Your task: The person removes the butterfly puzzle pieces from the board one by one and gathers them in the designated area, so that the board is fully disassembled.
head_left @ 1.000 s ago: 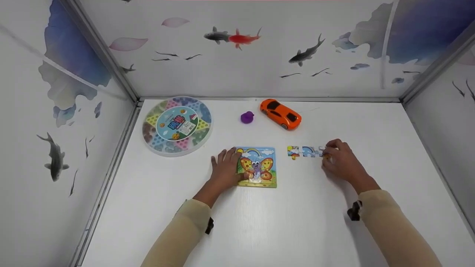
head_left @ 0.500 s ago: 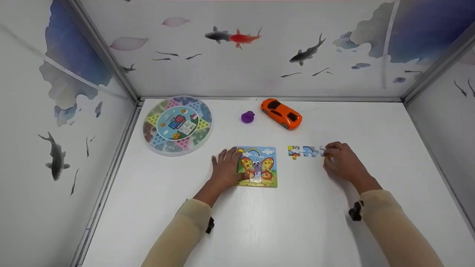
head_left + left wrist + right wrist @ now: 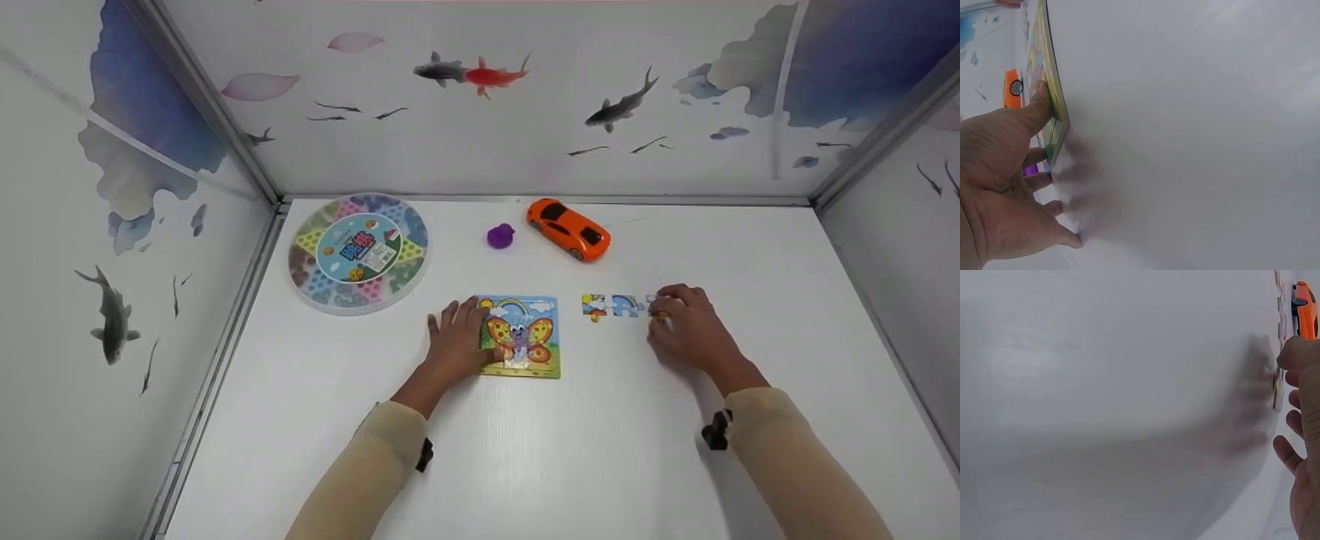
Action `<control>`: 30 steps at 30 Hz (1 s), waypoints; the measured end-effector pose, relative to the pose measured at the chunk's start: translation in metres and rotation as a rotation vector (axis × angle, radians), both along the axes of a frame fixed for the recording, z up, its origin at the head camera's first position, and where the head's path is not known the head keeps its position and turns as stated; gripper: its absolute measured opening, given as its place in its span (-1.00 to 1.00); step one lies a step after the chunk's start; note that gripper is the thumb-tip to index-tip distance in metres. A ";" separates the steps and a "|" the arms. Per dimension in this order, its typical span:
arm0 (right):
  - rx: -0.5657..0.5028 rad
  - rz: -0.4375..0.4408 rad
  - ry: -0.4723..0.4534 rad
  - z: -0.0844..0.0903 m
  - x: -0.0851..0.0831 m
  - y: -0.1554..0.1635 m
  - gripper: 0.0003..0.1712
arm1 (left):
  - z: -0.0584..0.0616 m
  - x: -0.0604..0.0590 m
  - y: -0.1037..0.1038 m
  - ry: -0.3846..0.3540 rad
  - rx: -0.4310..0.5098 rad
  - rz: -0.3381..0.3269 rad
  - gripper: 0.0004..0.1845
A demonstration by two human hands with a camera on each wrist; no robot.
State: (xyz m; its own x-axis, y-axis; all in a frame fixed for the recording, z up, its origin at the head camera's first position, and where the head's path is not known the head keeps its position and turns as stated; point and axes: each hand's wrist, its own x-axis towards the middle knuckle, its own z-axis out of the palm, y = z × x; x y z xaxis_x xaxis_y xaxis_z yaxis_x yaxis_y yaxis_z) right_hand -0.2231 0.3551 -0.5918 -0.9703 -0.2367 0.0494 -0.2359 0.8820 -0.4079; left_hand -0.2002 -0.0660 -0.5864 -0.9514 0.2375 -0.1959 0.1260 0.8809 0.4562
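"Two hands, why apart?"
"Left hand [image 3: 455,346], fingers spread, likely steadies the puzzle [image 3: 538,331] on the table [image 3: 540,450]; right hand [image 3: 688,330] touches the end piece [image 3: 1277,403], perhaps squaring its row [image 3: 624,306]. Pinched? I can't tell."

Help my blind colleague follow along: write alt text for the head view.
A person's left hand rests on a square, multicoloured butterfly puzzle board; their right hand pinches one end of a row of printed puzzle pieces. Beyond lie a round, multicoloured box, a rounded purple toy and an orange toy car.
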 end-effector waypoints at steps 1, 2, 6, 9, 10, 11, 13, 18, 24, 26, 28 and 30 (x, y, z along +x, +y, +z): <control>-0.009 0.000 0.009 -0.001 0.001 -0.003 -0.67 | -0.001 0.000 0.000 0.001 -0.003 0.001 -0.07; -0.013 0.003 0.018 -0.002 0.001 -0.006 -0.67 | -0.001 0.000 0.000 0.002 -0.009 0.000 -0.07; -0.015 0.037 0.020 -0.003 0.002 -0.026 -0.62 | -0.002 0.001 0.000 -0.007 -0.017 0.000 -0.06; -0.023 0.063 0.002 -0.003 0.002 -0.046 -0.57 | -0.002 0.002 0.000 -0.019 -0.021 0.000 -0.04; -0.030 0.075 0.000 -0.003 0.002 -0.054 -0.56 | -0.002 0.003 0.000 -0.021 -0.024 -0.001 -0.04; -0.039 0.085 -0.007 -0.003 0.001 -0.061 -0.54 | -0.001 0.003 0.000 -0.022 -0.028 -0.001 -0.04; -0.052 0.105 -0.020 -0.003 0.001 -0.078 -0.51 | -0.001 0.002 -0.001 -0.020 -0.039 -0.004 -0.04; -0.030 0.168 -0.045 -0.002 0.003 -0.119 -0.44 | 0.001 0.002 0.000 -0.022 -0.054 -0.012 -0.02; 0.014 0.279 -0.045 0.005 0.001 -0.163 -0.46 | 0.002 0.000 -0.001 -0.022 -0.063 -0.016 -0.01; 0.020 0.312 -0.051 0.006 0.000 -0.175 -0.46 | 0.003 -0.001 -0.002 -0.021 -0.063 -0.021 -0.01; 0.023 0.345 -0.053 0.006 0.001 -0.185 -0.47 | 0.004 -0.001 -0.002 -0.018 -0.063 -0.028 -0.02; 0.028 0.376 -0.050 0.006 0.002 -0.195 -0.49 | 0.005 -0.002 -0.002 -0.010 -0.068 -0.036 -0.02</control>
State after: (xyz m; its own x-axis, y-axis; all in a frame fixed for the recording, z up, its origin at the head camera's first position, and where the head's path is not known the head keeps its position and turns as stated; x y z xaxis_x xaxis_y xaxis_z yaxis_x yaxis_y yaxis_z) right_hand -0.2215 0.1605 -0.5858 -0.8163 -0.5775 -0.0075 -0.5258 0.7485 -0.4042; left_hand -0.2017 -0.0678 -0.5818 -0.9403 0.2577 -0.2221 0.1543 0.9048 0.3968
